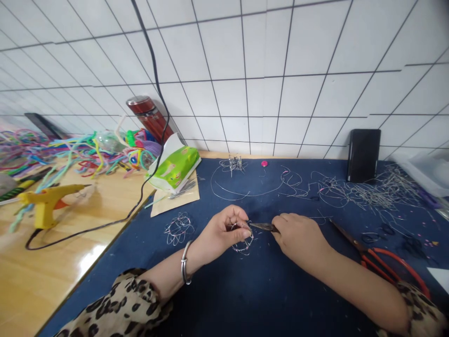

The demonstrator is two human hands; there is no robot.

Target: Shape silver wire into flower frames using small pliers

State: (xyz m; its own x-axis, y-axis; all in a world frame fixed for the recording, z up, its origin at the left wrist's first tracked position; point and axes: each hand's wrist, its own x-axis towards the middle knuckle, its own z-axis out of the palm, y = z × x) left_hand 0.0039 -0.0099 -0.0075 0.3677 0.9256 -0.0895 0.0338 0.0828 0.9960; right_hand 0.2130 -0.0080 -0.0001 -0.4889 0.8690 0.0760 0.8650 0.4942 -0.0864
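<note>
My left hand point(224, 230), with a silver bangle at the wrist, pinches a small looped wire piece point(242, 247) between thumb and fingers. Its wire hangs below the fingertips and carries small pinkish beads. My right hand point(300, 238) is closed around dark pointed pliers point(262, 226), whose handles are hidden in the palm. The plier tips point left and lie at the edge of the wire piece, by my left fingertips. Whether the jaws grip the wire is too small to tell. Left of my left hand, a flower-like wire piece point(178, 229) lies on the blue mat point(224, 299).
Red-handled scissors point(386, 264) and a wire tangle point(382, 189) lie right; a black phone point(364, 155) leans on the wall. At left are a yellow glue gun point(49, 201), its cord, a green tissue pack point(175, 168), a red flask point(149, 117) and colourful pipe cleaners point(84, 152).
</note>
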